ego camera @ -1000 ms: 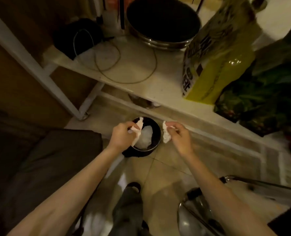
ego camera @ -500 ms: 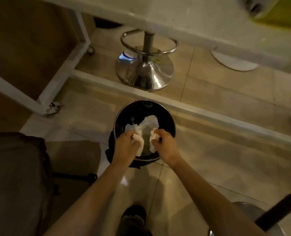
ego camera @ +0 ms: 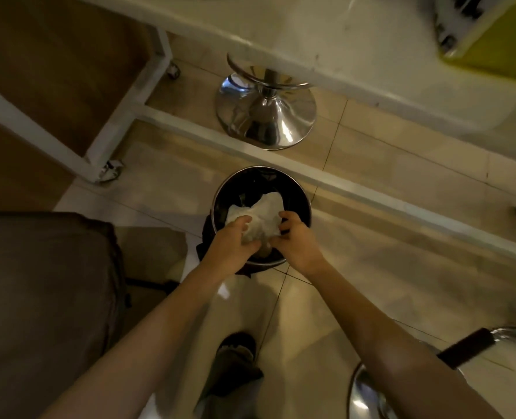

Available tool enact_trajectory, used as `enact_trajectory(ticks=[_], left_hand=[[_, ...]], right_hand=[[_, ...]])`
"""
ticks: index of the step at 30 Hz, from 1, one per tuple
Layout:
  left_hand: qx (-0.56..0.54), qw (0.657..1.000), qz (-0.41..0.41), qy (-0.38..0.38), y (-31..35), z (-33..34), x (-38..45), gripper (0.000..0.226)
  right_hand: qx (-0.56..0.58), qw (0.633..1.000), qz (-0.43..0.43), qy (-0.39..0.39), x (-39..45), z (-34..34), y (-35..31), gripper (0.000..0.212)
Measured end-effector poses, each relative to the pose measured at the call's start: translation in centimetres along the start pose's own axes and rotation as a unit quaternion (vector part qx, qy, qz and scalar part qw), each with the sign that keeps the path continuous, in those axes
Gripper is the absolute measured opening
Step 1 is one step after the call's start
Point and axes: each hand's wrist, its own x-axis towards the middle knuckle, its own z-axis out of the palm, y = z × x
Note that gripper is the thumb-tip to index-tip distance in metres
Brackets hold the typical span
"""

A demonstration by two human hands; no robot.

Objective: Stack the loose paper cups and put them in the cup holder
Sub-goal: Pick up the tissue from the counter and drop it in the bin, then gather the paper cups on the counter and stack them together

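No paper cups or cup holder are in view. Both my hands reach into a round black waste bin (ego camera: 303,204) on the floor. A wad of crumpled white paper (ego camera: 267,211) lies in the bin. My left hand (ego camera: 234,241) is over the wad, with white paper between its thumb and fingers; whether it grips the paper or the paper lies loose in the bin cannot be told. My right hand (ego camera: 297,241) is at the bin's near right rim, its fingers curled and apart with nothing visible in them.
A chrome stool base (ego camera: 265,113) stands behind the bin under a white counter edge (ego camera: 326,55). A white wheeled frame (ego camera: 111,146) is at the left, a dark cushioned seat (ego camera: 45,297) at the near left, and another chrome stool (ego camera: 401,388) at the near right. My shoe (ego camera: 237,346) is below the bin.
My head tipped down, so the counter top left view. Both hands, each holding a white crumpled piece, moved down into the bin. The right hand's piece is no longer in it.
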Motion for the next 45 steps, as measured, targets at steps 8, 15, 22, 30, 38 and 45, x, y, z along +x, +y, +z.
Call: enact_trajectory(ticks=[8, 15, 22, 30, 38, 45], left_hand=[[-0.009, 0.999, 0.042, 0.01, 8.7, -5.8, -10.3, 0.056], [0.07, 0.986, 0.148, 0.043, 20.5, -12.9, -21.4, 0.046], [0.217, 0.932, 0.282, 0.076, 32.5, -17.6, -31.5, 0.047], [0.287, 0.858, 0.412, 0.109, 45.8, -21.7, -40.0, 0.038], [0.287, 0.798, 0.49, 0.201, 54.7, -24.2, -44.3, 0.036], [0.261, 0.798, 0.484, 0.247, 58.7, -27.0, -43.1, 0.048]], right_hand=[[0.002, 0.998, -0.055, 0.015, -10.6, -6.6, -9.1, 0.05], [0.023, 0.991, -0.123, 0.037, -22.8, -16.3, -18.8, 0.045], [-0.009, 0.98, -0.188, 0.07, -33.7, -25.5, -27.5, 0.043], [-0.055, 0.943, -0.294, 0.149, -43.1, -35.4, -36.1, 0.038], [-0.062, 0.908, -0.336, 0.242, -47.6, -43.0, -41.8, 0.044], [-0.053, 0.894, -0.35, 0.273, -46.0, -46.2, -44.8, 0.049]])
